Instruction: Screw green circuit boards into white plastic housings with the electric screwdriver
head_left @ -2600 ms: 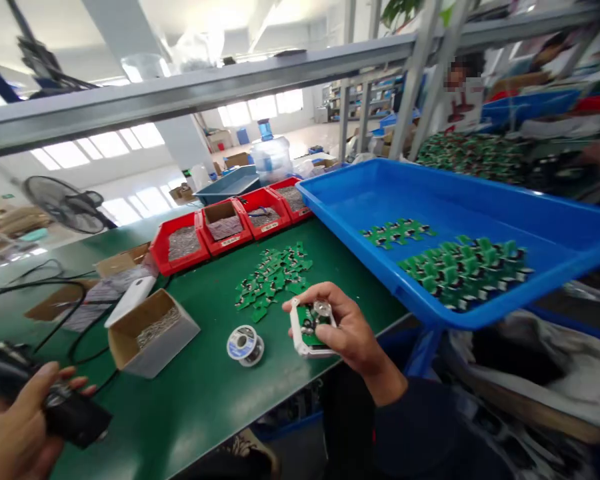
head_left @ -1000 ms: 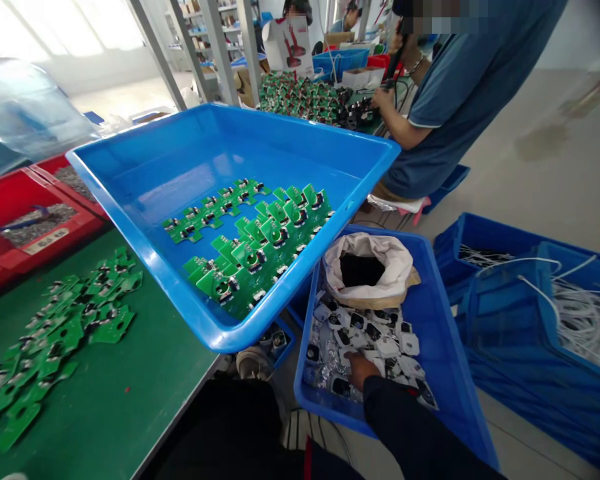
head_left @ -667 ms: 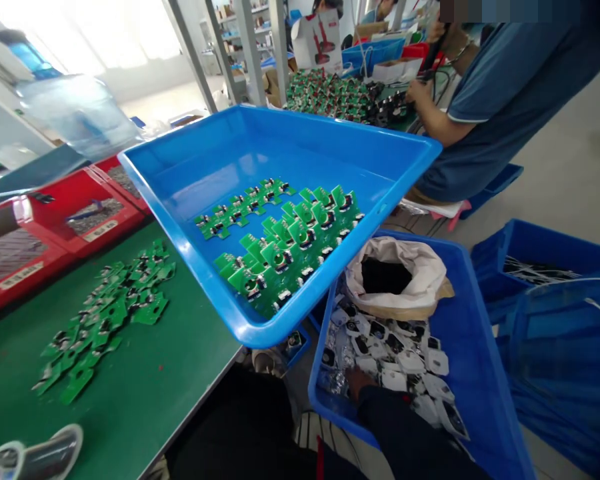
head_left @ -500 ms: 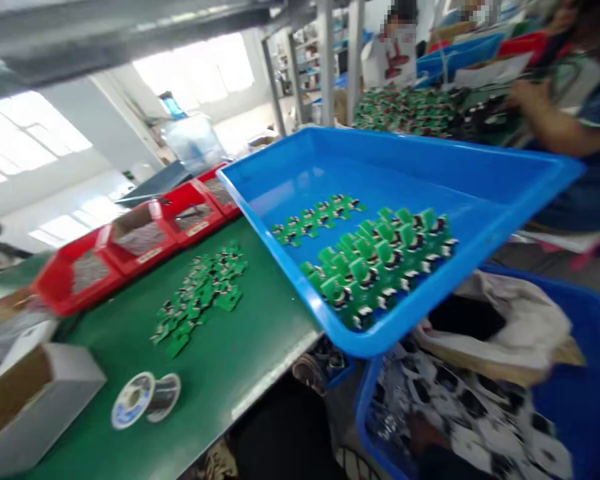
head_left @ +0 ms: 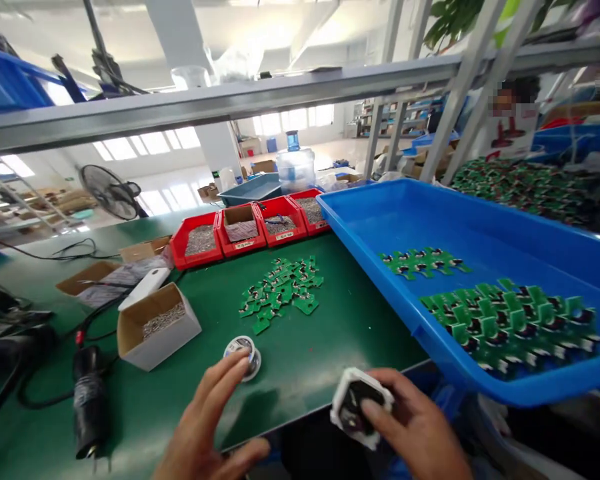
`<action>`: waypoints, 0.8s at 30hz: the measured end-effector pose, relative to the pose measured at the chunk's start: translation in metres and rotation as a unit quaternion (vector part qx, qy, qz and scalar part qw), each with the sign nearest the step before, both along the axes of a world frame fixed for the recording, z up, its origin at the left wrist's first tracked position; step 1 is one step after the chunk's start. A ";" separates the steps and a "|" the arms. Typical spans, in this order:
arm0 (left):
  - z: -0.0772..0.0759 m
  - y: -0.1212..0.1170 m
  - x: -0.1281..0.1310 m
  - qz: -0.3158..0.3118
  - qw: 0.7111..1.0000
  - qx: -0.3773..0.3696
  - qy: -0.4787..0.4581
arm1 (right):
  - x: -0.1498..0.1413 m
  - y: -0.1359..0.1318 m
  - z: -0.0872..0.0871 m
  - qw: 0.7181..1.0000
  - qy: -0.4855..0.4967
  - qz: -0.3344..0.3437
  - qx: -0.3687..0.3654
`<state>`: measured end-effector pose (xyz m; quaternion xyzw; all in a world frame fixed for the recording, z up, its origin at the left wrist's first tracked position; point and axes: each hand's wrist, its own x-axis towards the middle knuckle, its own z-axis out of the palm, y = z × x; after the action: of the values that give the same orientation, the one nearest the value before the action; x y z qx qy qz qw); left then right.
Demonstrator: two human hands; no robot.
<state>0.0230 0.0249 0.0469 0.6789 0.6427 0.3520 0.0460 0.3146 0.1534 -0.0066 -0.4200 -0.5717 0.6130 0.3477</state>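
My right hand is closed around a white plastic housing with a dark inside, held at the front edge of the green table. My left hand hovers open just in front of a solder spool, fingers spread, holding nothing. A heap of small green circuit boards lies further back on the table. A tilted blue tray to the right holds rows of more green boards.
Red bins of small metal parts line the back of the table. A cardboard box of parts and a black tool with cables lie at the left. A metal shelf rail crosses overhead; a fan stands behind.
My view swung from the blue floor bin of white housings back to the table. My right hand came up from that bin holding one housing; my left hand came into view, open.
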 end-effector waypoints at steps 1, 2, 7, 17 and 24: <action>0.003 0.006 0.006 -0.020 1.000 0.000 -0.001 | -0.031 0.006 0.019 0.997 0.054 0.050 -0.024; 0.005 0.011 0.009 -0.031 1.000 0.000 -0.005 | -0.060 0.011 0.036 0.991 0.092 0.084 -0.048; 0.010 0.024 -0.012 -0.027 0.996 0.014 -0.078 | -0.151 0.023 0.075 0.964 0.137 0.210 -0.085; -0.014 0.039 -0.045 0.073 0.927 -0.013 -0.367 | -0.159 0.063 0.035 0.971 -0.085 0.007 0.225; -0.016 0.039 -0.058 0.063 0.916 -0.066 -0.391 | -0.148 0.072 0.006 0.886 -0.225 0.022 0.405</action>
<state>-0.0347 0.0639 0.0309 0.4401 0.6366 0.5486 0.3162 0.1664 0.2249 -0.0007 -0.3569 -0.8422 0.2249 0.3357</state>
